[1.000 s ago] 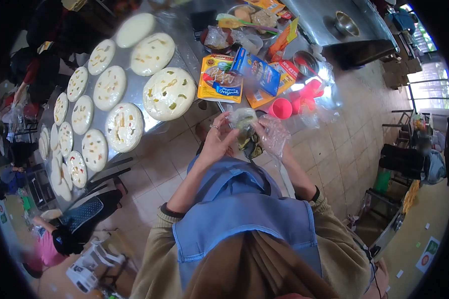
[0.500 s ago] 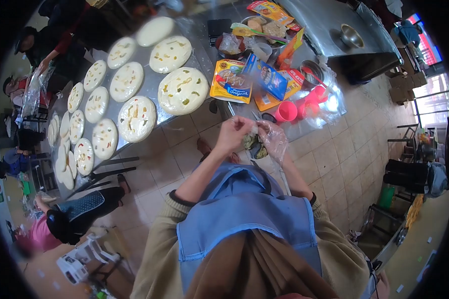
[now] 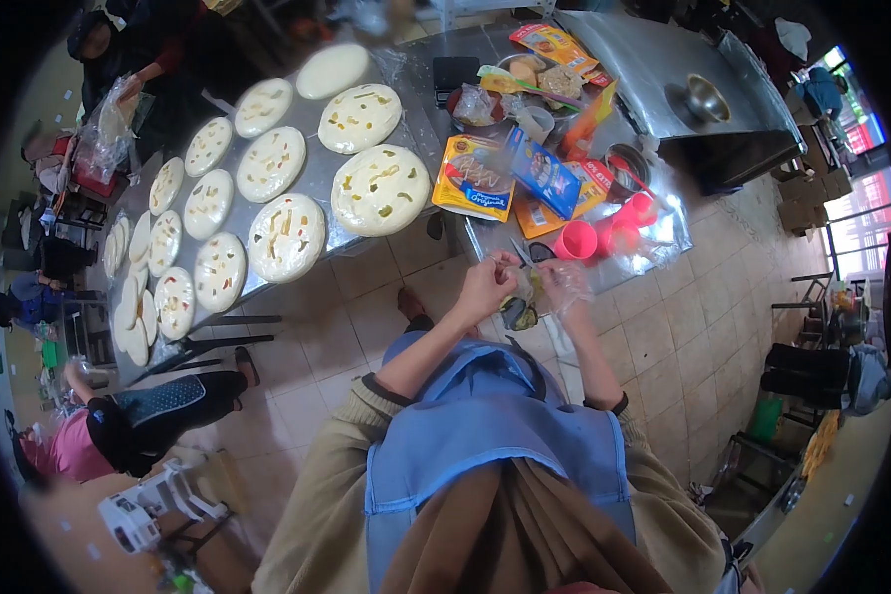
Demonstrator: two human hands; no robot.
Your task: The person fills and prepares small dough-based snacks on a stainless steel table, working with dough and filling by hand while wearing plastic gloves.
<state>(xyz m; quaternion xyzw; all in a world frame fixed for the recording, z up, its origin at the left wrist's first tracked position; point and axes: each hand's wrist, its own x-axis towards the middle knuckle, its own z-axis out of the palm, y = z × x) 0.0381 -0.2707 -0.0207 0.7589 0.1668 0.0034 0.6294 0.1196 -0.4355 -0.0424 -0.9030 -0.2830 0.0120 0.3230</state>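
My left hand [image 3: 489, 281], bare, has its fingertips pinched together near the table edge, on something too small to make out. Facing it, my right hand [image 3: 564, 287] wears a clear plastic glove; its fingers are bent together, and what they hold is unclear. A green and dark bundle [image 3: 518, 313] shows just below and between my hands. Right beyond the fingers, a thin pointed metal tool [image 3: 522, 251] lies at the table corner. Pink cups [image 3: 576, 241] stand beyond my right hand, beside yellow and blue food packets [image 3: 475, 178].
Flat round doughs [image 3: 381, 190] with coloured toppings cover the steel table on the left. Bowls, a black scale [image 3: 456, 71] and a red-handled utensil are at the back. A metal bowl [image 3: 705, 99] sits on the right counter. Other people stand at the left.
My hands have shifted slightly right and down in view and moved a little apart. The tables and doughs appear shifted right as the view turned.
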